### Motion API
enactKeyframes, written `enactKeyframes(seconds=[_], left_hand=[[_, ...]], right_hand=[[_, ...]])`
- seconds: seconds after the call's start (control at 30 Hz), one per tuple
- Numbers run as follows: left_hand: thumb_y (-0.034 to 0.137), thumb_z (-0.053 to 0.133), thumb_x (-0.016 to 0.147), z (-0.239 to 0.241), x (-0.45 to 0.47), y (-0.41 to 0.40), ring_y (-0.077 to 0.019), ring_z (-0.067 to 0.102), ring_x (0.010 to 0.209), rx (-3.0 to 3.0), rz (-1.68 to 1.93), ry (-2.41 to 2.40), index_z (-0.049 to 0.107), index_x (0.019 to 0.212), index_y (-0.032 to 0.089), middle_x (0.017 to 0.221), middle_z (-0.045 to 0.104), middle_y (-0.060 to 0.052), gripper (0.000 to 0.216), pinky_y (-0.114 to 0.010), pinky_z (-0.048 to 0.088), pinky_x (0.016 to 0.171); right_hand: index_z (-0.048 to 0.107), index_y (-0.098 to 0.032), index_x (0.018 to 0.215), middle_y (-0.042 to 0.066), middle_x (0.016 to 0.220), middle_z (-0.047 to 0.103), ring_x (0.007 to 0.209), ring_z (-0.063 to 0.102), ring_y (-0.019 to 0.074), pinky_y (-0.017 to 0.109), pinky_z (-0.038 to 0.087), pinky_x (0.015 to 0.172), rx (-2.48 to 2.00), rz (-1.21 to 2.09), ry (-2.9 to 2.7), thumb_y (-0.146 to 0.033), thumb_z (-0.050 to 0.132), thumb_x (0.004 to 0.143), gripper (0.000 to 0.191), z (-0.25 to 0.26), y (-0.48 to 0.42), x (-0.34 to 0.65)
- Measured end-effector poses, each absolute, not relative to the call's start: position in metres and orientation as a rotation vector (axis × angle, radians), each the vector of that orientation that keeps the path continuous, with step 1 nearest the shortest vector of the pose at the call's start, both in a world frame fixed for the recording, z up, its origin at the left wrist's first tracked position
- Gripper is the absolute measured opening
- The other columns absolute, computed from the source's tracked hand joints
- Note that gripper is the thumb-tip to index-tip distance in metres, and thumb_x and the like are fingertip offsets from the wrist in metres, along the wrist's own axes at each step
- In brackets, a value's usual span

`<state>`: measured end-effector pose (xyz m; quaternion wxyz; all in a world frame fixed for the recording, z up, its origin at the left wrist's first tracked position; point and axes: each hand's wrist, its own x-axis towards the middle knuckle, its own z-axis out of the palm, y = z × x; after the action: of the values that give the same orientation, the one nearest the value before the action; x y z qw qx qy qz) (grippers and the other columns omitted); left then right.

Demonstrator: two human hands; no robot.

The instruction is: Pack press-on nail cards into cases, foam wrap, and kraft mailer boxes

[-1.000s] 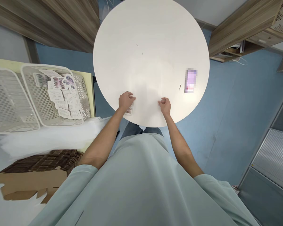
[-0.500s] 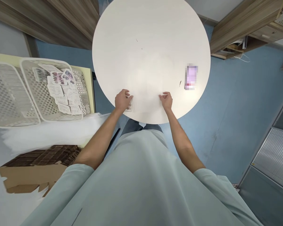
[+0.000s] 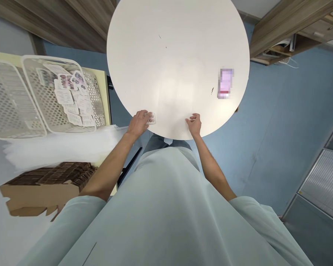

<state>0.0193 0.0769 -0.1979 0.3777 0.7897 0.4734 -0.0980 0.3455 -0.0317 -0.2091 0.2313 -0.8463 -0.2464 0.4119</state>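
A round white table (image 3: 177, 55) stands in front of me. My left hand (image 3: 138, 123) rests at its near left edge, fingers curled on a small clear blister pack (image 3: 151, 118) with dark pieces in it. My right hand (image 3: 194, 125) lies at the near edge a little to the right, fingers loosely bent and touching the tabletop, with nothing visible in them.
A purple, blurred-out flat object (image 3: 225, 83) lies on the table's right side. Left of me a white perforated basket (image 3: 59, 94) holds several similar packs, beside an empty one (image 3: 8, 103). Below them are white foam sheets (image 3: 58, 149) and a cardboard box (image 3: 44, 186).
My left hand has slid toward the table's near left edge, so the small pack now shows beyond its fingertips. My right hand stays about where it was.
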Motion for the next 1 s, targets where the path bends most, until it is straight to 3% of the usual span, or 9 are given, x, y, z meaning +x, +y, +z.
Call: enactKeyframes(seconds=[0.2, 0.47, 0.8, 1.0], left_hand=[[0.018, 0.067, 0.09, -0.194, 0.028, 0.067, -0.0434, 0.051, 0.16, 2.034, -0.171, 1.299, 0.049, 0.171, 0.021, 0.167, 0.057, -0.023, 0.083, -0.06, 0.045, 0.134], [0.015, 0.065, 0.088, -0.189, 0.09, 0.057, -0.0435, 0.05, 0.16, 2.098, -0.086, 1.05, 0.052, 0.17, 0.016, 0.169, 0.056, -0.022, 0.083, -0.063, 0.046, 0.133], [0.031, 0.075, 0.097, -0.17, 0.095, 0.083, -0.0452, 0.041, 0.164, 1.97, 0.056, 1.376, 0.044, 0.175, 0.021, 0.173, 0.049, -0.02, 0.084, -0.059, 0.045, 0.133], [0.021, 0.068, 0.094, -0.18, 0.115, 0.073, -0.043, 0.048, 0.16, 2.077, -0.042, 1.17, 0.046, 0.172, 0.011, 0.172, 0.052, -0.024, 0.081, -0.059, 0.046, 0.133]], right_hand=[[0.057, -0.026, 0.129, 0.005, 0.121, 0.072, 0.09, 0.069, 0.0173, 0.036, 0.059, 0.095, -2.313, 1.125, -0.686, -0.022, 0.067, 0.094, 0.037, -0.215, -0.039, 0.341], [0.058, -0.025, 0.13, 0.007, 0.118, 0.071, 0.09, 0.066, 0.018, 0.039, 0.059, 0.098, -2.276, 1.073, -0.833, -0.016, 0.059, 0.095, 0.036, -0.219, -0.029, 0.364], [0.062, -0.026, 0.129, 0.008, 0.116, 0.069, 0.094, 0.066, 0.0219, 0.048, 0.06, 0.107, -2.224, 1.031, -0.939, -0.027, 0.06, 0.104, 0.026, -0.236, -0.019, 0.395], [0.063, -0.027, 0.131, 0.008, 0.116, 0.07, 0.097, 0.067, 0.0231, 0.05, 0.06, 0.109, -2.211, 1.036, -0.97, -0.033, 0.061, 0.106, 0.026, -0.239, -0.018, 0.403]])
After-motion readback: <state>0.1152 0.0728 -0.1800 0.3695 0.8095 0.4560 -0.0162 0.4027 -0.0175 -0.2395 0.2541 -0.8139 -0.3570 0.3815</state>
